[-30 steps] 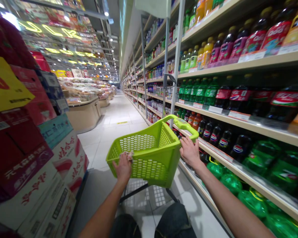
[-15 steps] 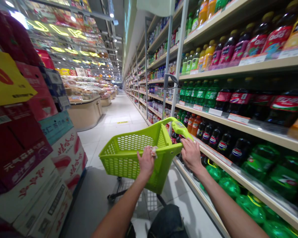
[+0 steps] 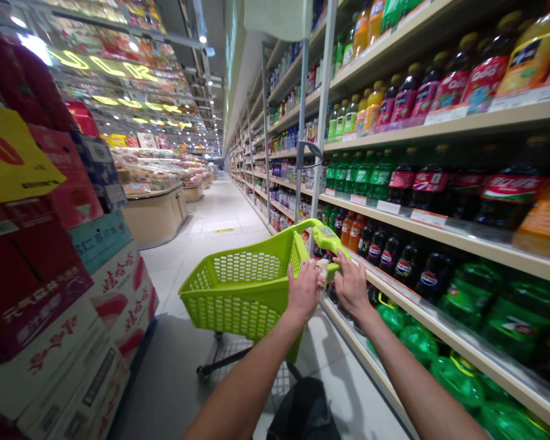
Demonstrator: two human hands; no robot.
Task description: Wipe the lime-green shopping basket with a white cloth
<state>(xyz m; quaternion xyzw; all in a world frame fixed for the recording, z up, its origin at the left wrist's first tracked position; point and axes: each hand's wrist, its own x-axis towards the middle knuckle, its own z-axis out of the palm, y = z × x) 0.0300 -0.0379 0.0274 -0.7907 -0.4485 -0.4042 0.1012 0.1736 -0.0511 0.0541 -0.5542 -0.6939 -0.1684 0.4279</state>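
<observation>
A lime-green shopping cart with a perforated basket stands in front of me, its bare inside visible. My left hand is at the basket's handle end, fingers closed on a crumpled whitish cloth or tissue. Beside it, my right hand has its fingers over the near end of the cart's green handle. The cloth lies between the two hands, close to the handle. My right palm is turned down, so part of its grip is hidden.
Drink shelves with rows of bottles line my right side, close to the handle. Stacked drink cartons rise on the left. A tiled aisle runs ahead past a rounded display counter.
My left hand, with the crumpled cloth, has moved right from the basket's side to the handle, near my right hand. My right hand stays at the handle; the view has shifted slightly.
</observation>
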